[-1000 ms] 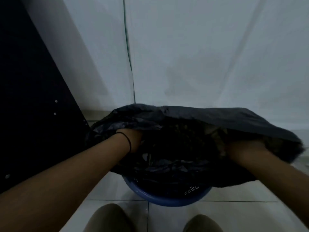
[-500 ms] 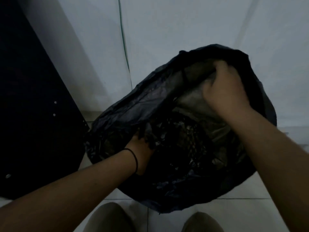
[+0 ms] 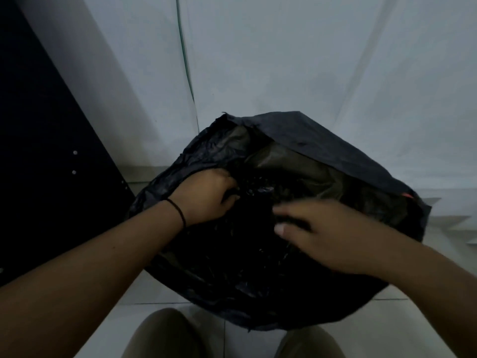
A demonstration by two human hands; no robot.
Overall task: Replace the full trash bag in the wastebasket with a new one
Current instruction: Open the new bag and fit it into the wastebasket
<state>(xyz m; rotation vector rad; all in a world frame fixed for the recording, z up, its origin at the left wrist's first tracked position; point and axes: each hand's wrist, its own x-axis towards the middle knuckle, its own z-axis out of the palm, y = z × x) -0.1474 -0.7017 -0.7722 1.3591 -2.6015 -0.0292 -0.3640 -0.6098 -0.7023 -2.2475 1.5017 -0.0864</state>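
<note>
A black trash bag (image 3: 304, 140) fills the middle of the view, crumpled, its mouth partly spread and its far flap standing up. It covers the wastebasket completely, so the basket is hidden. My left hand (image 3: 206, 195), with a thin black band on the wrist, is closed on a bunch of the bag's plastic at the left side of the mouth. My right hand (image 3: 317, 231) lies over the bag's middle with fingers stretched towards the left hand; it is blurred, and it grips nothing that I can see.
A dark panel (image 3: 38, 151) stands against the wall at the left. A pale wall (image 3: 309, 60) with a thin green cord (image 3: 184, 60) rises behind the bag. My knees (image 3: 165, 334) show at the bottom over the light floor tiles (image 3: 160, 293).
My right hand let go of the raised far edge and dropped to the bag's middle. The left hand shifted up along the left rim. The blue basket rim seen a second ago is hidden.
</note>
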